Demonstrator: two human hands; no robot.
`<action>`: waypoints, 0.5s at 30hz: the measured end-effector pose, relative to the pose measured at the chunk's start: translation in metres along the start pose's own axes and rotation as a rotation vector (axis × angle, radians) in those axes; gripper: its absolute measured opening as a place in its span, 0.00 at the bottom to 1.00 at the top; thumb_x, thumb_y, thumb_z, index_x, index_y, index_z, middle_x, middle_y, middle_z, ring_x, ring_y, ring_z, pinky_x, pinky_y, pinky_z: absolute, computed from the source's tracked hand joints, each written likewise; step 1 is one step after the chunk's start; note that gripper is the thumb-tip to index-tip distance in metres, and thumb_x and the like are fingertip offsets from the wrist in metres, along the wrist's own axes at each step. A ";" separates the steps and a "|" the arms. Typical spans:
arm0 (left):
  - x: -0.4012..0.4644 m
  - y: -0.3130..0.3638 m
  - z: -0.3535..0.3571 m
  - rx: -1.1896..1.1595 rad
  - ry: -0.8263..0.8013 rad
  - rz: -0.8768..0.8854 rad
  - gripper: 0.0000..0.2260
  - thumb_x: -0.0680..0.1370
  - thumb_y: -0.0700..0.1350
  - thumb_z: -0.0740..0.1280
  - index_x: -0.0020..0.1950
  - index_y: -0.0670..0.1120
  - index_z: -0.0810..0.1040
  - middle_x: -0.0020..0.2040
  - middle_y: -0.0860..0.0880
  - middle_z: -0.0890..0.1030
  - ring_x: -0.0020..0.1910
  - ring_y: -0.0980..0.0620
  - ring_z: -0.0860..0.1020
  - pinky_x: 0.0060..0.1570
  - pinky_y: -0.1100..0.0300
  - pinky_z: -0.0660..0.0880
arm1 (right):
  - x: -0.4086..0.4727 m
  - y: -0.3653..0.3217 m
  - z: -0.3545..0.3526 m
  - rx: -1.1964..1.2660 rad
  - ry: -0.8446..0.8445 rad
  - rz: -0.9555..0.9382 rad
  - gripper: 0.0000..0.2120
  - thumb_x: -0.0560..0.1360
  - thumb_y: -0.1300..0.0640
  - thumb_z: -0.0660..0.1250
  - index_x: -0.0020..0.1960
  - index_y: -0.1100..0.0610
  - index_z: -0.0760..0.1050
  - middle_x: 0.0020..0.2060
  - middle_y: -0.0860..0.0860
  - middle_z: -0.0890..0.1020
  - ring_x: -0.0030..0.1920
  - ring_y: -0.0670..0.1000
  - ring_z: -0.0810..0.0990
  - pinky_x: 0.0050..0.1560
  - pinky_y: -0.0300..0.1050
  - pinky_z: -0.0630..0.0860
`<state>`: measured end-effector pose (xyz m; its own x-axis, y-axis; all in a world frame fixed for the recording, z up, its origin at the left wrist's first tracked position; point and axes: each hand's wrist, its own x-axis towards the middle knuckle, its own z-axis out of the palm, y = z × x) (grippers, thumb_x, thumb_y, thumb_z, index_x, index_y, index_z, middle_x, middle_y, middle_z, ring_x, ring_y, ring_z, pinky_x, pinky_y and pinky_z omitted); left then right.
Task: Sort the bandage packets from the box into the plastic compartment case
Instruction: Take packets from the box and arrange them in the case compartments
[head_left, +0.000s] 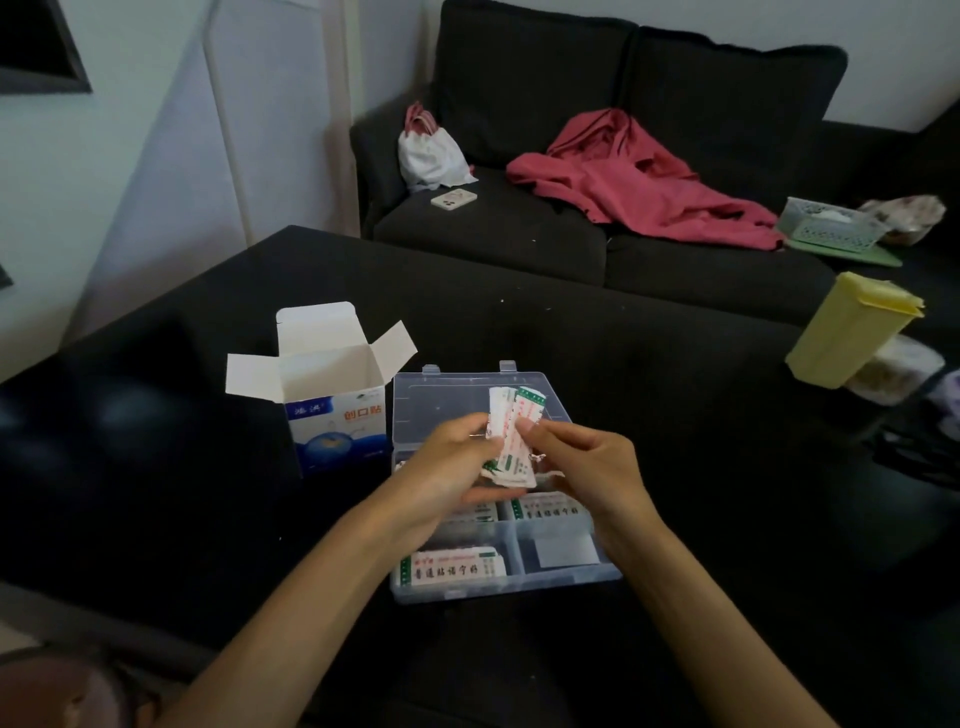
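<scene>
A clear plastic compartment case (566, 574) lies open on the dark surface, its lid (447, 400) folded back. Bandage packets (451, 566) lie in its near left compartment, and more (550, 506) sit in the middle compartments. Above the case, my left hand (447, 467) grips a bunch of white bandage packets with green and red print (511, 441). My right hand (582, 462) pinches the same bunch from the right side. The open white and blue bandage box (337, 410) stands left of the case, flaps up.
A yellow plastic container (852, 332) stands at the right over a clear tub. On the dark sofa behind lie a red garment (639, 182), a white bag (431, 150), a phone (453, 198) and a green basket (831, 228).
</scene>
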<state>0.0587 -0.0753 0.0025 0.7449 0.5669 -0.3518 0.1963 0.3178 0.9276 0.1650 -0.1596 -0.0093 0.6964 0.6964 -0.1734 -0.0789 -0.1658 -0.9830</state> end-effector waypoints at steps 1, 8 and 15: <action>0.000 0.000 0.001 0.057 0.015 0.019 0.16 0.80 0.38 0.59 0.68 0.47 0.70 0.52 0.46 0.81 0.48 0.51 0.82 0.42 0.60 0.81 | 0.000 0.000 0.001 -0.026 0.004 -0.015 0.06 0.72 0.56 0.70 0.47 0.56 0.81 0.35 0.49 0.84 0.35 0.43 0.83 0.32 0.33 0.77; 0.001 -0.005 -0.001 0.209 0.160 0.137 0.21 0.76 0.37 0.67 0.69 0.49 0.70 0.55 0.49 0.81 0.45 0.56 0.81 0.35 0.65 0.79 | 0.001 0.001 0.005 -0.111 0.005 -0.044 0.04 0.73 0.56 0.69 0.48 0.51 0.79 0.44 0.49 0.82 0.43 0.46 0.82 0.34 0.33 0.76; -0.001 -0.001 -0.006 0.133 0.182 0.122 0.13 0.79 0.41 0.63 0.64 0.48 0.74 0.48 0.50 0.82 0.45 0.54 0.82 0.39 0.61 0.81 | 0.005 0.001 -0.002 0.035 -0.085 0.124 0.08 0.75 0.56 0.67 0.51 0.58 0.78 0.43 0.54 0.84 0.42 0.48 0.83 0.37 0.38 0.78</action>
<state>0.0537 -0.0720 0.0012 0.6436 0.7262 -0.2416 0.2030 0.1424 0.9688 0.1696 -0.1575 -0.0107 0.6168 0.7290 -0.2970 -0.1866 -0.2312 -0.9549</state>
